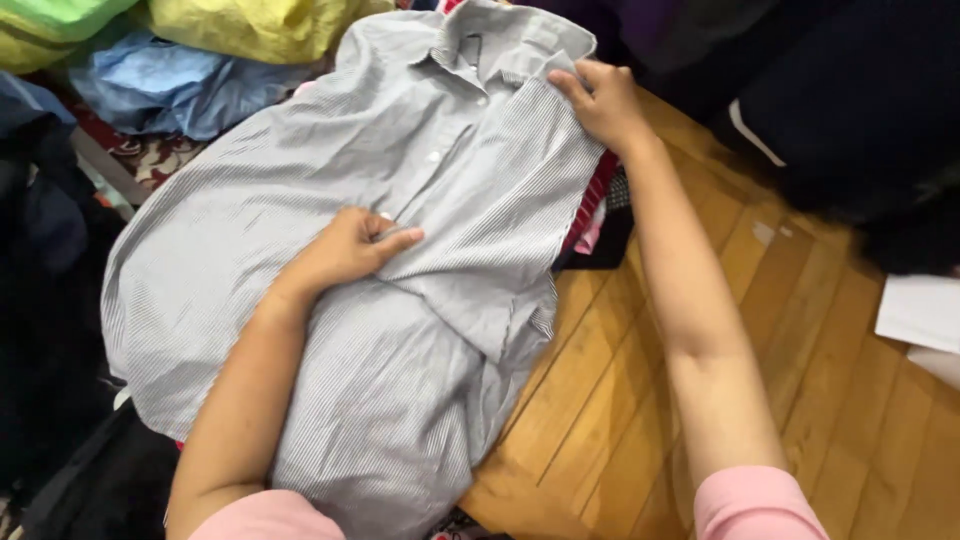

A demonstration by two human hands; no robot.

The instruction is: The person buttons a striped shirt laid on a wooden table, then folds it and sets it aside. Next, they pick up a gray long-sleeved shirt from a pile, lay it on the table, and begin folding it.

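Observation:
A grey pinstriped collared shirt [300, 200] lies spread front-up over a heap of clothes, its collar toward the top of the view. My left hand [350, 248] presses down on the button placket near the shirt's middle, fingers together. My right hand [600, 100] grips the shirt's right shoulder edge beside the collar, pinching the fabric. The shirt's right side is folded inward over the front, and its lower part hangs toward me. Both arms wear pink short sleeves.
A wooden plank floor [800, 380] lies at the right. Yellow [250, 25], green [50, 20] and blue [160, 85] clothes are piled at the top left. Dark garments [860, 110] sit at the top right and along the left. White paper [920, 310] lies at the right edge.

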